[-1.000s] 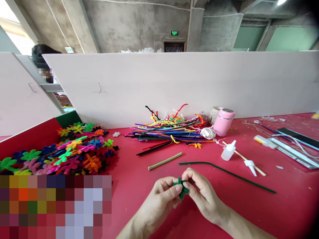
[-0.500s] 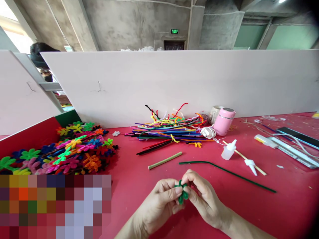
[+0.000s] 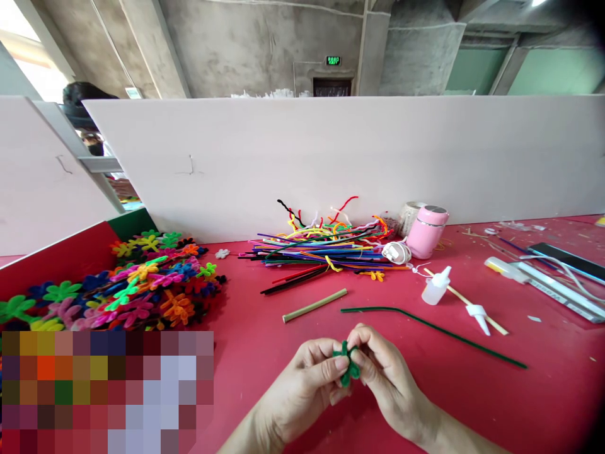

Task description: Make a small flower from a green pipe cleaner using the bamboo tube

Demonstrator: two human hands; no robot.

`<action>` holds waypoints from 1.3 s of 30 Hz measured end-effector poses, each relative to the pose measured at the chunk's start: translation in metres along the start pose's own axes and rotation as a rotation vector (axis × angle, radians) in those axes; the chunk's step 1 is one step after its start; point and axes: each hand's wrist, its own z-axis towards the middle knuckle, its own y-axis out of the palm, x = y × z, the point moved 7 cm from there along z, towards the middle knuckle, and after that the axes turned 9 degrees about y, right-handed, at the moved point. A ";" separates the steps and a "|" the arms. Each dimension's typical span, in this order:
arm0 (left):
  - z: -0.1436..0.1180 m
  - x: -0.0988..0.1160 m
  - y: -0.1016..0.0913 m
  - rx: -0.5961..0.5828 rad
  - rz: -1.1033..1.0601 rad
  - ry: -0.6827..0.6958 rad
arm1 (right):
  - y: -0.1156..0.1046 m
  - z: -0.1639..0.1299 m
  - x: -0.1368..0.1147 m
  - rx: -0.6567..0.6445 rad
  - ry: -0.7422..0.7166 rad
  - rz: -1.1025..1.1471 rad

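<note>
Between my two hands is a small dark green pipe-cleaner flower (image 3: 350,373) with looped petals, held up over the red table. My left hand (image 3: 307,381) pinches its left side between thumb and fingers. On the other side, the thumb and forefinger of my right hand (image 3: 385,372) close on a petal; the fingertips partly cover the flower. A long dark green pipe cleaner (image 3: 444,332), bent near one end, lies beyond my right hand. Further left of it rests a short pale greenish stick (image 3: 314,305).
Many coloured pipe-cleaner flowers (image 3: 137,284) are heaped at left. A bundle of pipe cleaners (image 3: 321,249) lies against the white partition (image 3: 293,157). To the right are a pink container (image 3: 427,233), a small dropper bottle (image 3: 435,287), its white cap (image 3: 479,318) and a phone-like dark slab (image 3: 574,261).
The view has shifted slightly, so everything sits a few pixels further right. Both hands keep their pinch on the green flower, with almost no finger movement visible.
</note>
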 end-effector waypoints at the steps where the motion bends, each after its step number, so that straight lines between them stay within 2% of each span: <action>1: 0.001 0.000 -0.001 -0.003 0.001 0.010 | 0.000 0.001 0.001 -0.002 0.013 0.008; 4: 0.006 0.003 -0.007 0.017 0.040 0.088 | -0.003 0.004 0.005 0.003 0.079 0.047; 7: 0.009 0.009 -0.016 0.108 0.147 0.174 | -0.011 0.007 0.009 0.046 0.149 0.071; 11: 0.009 0.013 -0.022 0.191 0.322 0.199 | -0.014 0.011 0.009 0.039 0.147 -0.003; 15: 0.010 0.014 -0.022 0.171 0.451 0.186 | -0.011 0.014 0.006 0.008 0.089 -0.118; 24: 0.012 0.009 -0.029 0.158 0.366 0.133 | -0.008 0.018 0.016 -0.014 0.154 -0.033; 39: 0.010 0.018 -0.028 0.146 0.459 0.167 | -0.009 0.019 0.009 0.042 0.112 -0.142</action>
